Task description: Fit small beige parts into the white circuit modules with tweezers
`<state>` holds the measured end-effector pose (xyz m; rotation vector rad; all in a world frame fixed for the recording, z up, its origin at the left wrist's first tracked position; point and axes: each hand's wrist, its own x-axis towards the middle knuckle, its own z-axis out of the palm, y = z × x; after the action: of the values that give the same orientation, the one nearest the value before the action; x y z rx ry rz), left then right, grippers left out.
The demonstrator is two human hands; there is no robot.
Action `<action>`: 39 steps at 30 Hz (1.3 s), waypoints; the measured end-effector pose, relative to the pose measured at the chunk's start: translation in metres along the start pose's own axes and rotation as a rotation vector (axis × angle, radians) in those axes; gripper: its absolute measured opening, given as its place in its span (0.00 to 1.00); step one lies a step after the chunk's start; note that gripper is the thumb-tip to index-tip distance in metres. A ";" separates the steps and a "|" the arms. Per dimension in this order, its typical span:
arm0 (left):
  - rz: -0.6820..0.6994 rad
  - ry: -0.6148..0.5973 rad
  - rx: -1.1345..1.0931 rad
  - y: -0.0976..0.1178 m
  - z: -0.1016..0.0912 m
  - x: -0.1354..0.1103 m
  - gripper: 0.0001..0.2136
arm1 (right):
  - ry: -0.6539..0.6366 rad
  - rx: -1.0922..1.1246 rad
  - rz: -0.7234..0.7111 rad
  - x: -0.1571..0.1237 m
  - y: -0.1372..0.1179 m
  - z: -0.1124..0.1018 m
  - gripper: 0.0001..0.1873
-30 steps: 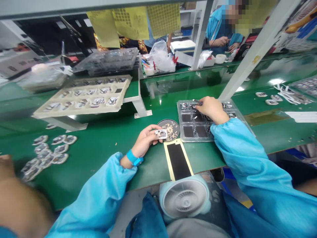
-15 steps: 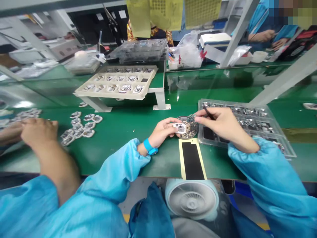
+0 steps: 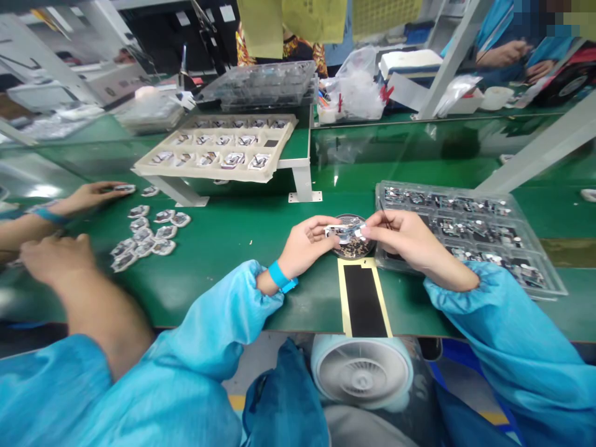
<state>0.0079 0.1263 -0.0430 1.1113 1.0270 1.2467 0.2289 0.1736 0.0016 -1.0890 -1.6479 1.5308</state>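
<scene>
My left hand [image 3: 307,243] pinches a small white-edged circuit part [image 3: 343,232] just above a round black dish [image 3: 351,245] of tiny pieces. My right hand [image 3: 404,237] meets it from the right, its fingertips closed on the same part, with a thin dark tool [image 3: 382,212] that looks like tweezers running back through the fingers. Right of the hands lies a clear plastic tray [image 3: 535,282] holding several small components. A black strip on yellow backing [image 3: 364,299] lies on the green bench in front of the dish.
A cream tray [image 3: 153,171] of parts stands on a white stand at the back. Loose parts [image 3: 146,239] lie at left, where a co-worker's hands [image 3: 88,194] [image 3: 56,259] work. A white fan [image 3: 361,375] sits below the bench edge. Another person sits far right.
My right hand moved left from the clear tray to the part held by my left hand. The view shifted, bringing the co-worker's hands at left into sight.
</scene>
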 end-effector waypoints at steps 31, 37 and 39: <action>-0.019 0.115 0.014 0.008 0.003 0.001 0.19 | -0.315 -0.121 -0.001 -0.003 0.009 0.009 0.14; -0.080 0.112 -0.025 0.008 0.001 0.000 0.17 | -0.185 -0.071 -0.009 -0.003 0.010 0.012 0.18; -0.082 0.087 -0.094 0.008 0.000 0.000 0.17 | -0.111 -0.069 -0.047 -0.003 0.010 0.013 0.18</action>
<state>0.0066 0.1263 -0.0355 0.9415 1.0577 1.2732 0.2200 0.1651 -0.0093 -1.0089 -1.8009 1.5386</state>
